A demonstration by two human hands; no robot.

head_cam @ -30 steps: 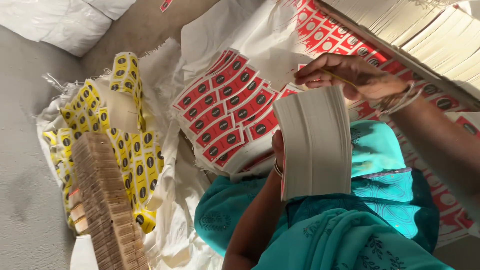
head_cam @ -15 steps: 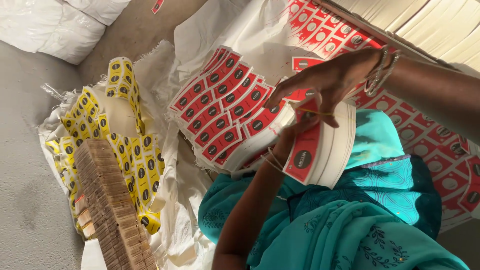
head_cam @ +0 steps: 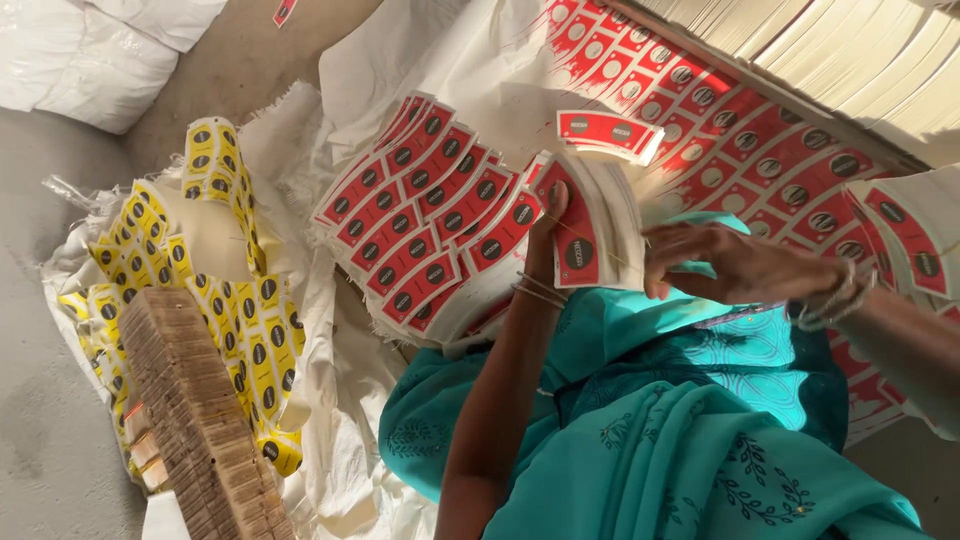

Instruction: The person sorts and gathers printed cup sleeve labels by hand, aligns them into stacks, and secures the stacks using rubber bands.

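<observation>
My left hand [head_cam: 552, 212] is raised in front of me and grips a thick stack of curved red paper blanks [head_cam: 592, 228], each with a dark round mark, red face toward me. Coming in from the right, my right hand [head_cam: 728, 265] has its fingers spread against the stack's white edge, bangles on its wrist. Just beyond the stack lies a small separate bundle of red blanks [head_cam: 610, 132]. A large fanned pile of the same red blanks [head_cam: 420, 225] rests on white sacking to the left of my left hand.
Yellow blanks [head_cam: 235, 310] are heaped on white sacking at left, beside a long brown stack [head_cam: 200, 440]. More red blanks [head_cam: 770, 150] line the right, under white paper stacks [head_cam: 860, 60]. White sacks [head_cam: 90, 50] lie at top left. Teal clothing [head_cam: 660, 440] fills the foreground.
My right hand came back from the far red blanks, laid a red piece on the stack, and now rests at the stack's edge. The stack turned from white backs to red face.
</observation>
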